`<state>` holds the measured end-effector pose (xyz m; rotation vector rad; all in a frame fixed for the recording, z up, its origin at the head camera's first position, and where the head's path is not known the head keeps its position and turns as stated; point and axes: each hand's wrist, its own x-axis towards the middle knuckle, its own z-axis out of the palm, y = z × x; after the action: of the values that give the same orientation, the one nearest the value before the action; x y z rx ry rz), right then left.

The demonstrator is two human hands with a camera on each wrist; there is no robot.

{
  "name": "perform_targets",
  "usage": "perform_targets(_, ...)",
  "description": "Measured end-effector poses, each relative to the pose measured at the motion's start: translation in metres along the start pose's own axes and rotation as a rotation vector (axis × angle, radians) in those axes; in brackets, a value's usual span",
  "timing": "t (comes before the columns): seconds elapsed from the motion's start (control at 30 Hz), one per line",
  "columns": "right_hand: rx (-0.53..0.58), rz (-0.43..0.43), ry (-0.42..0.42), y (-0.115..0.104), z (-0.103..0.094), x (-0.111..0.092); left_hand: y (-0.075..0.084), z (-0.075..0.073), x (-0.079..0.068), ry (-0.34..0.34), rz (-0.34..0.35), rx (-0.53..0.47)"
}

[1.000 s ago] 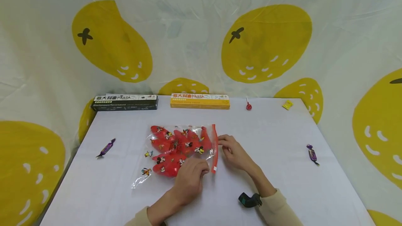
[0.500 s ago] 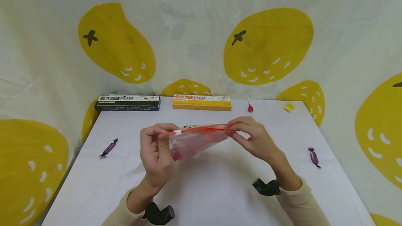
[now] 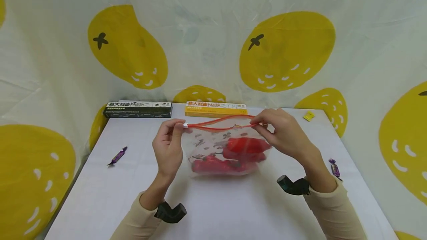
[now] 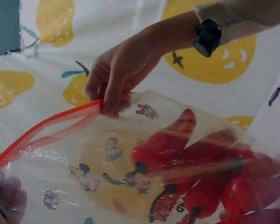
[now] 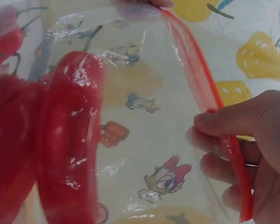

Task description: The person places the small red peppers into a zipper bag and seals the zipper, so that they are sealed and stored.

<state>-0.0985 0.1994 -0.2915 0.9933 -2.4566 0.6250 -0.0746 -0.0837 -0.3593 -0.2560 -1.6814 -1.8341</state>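
Note:
A clear slider zip bag (image 3: 203, 140) with cartoon prints hangs upright above the table, and several red peppers (image 3: 247, 145) lie in its lower part. At the left end of its red zip (image 3: 217, 129), my left hand (image 3: 169, 149) pinches the corner by the white slider (image 3: 185, 125). My right hand (image 3: 283, 132) grips the zip's right end between thumb and fingers, plain also in the right wrist view. Between the hands the two zip strips stand apart, so the mouth gapes. In the left wrist view, left fingers (image 4: 11, 200) show partly through the plastic.
A black pasta box (image 3: 138, 110) and a yellow pasta box (image 3: 215, 109) stand along the back edge. Purple-wrapped candies lie at left (image 3: 117, 156) and right (image 3: 335, 168). A yellow packet (image 3: 308, 116) lies back right. My right hand mostly hides a lollipop.
The bag lay flat on the table, then was lifted and turned upright, zip on top. Both hands have taken its top ends and spread outward, and the zip strips have parted.

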Motion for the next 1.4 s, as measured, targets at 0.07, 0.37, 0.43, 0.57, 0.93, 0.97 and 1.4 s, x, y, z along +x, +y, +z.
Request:
perform_targets(0.07, -0.009, 0.038, -0.010, 0.002, 0.002, -0.002, -0.004, 0.000, 0.000, -0.004, -0.023, 0.015)
perform_targets(0.37, -0.013, 0.115, -0.048, -0.006, 0.010, 0.002, -0.010, -0.006, -0.003, -0.021, -0.078, 0.087)
perform_targets(0.43, -0.001, 0.072, -0.052, -0.013, 0.015, 0.009, -0.009, -0.005, -0.002, -0.027, -0.064, 0.092)
perform_targets(0.57, -0.022, -0.077, -0.018, -0.030, 0.033, 0.026, -0.006, -0.002, -0.001, -0.034, -0.032, 0.063)
perform_targets(0.93, -0.129, -0.373, 0.144, -0.082, 0.071, 0.061, -0.004, 0.000, -0.007, -0.069, 0.050, 0.013)
perform_targets(0.97, -0.146, -0.375, 0.153, -0.084, 0.071, 0.061, -0.004, 0.001, -0.008, -0.063, 0.050, 0.013)
perform_targets(1.4, -0.183, -0.365, 0.092, -0.080, 0.066, 0.061, -0.001, 0.011, -0.014, -0.016, 0.029, 0.001)
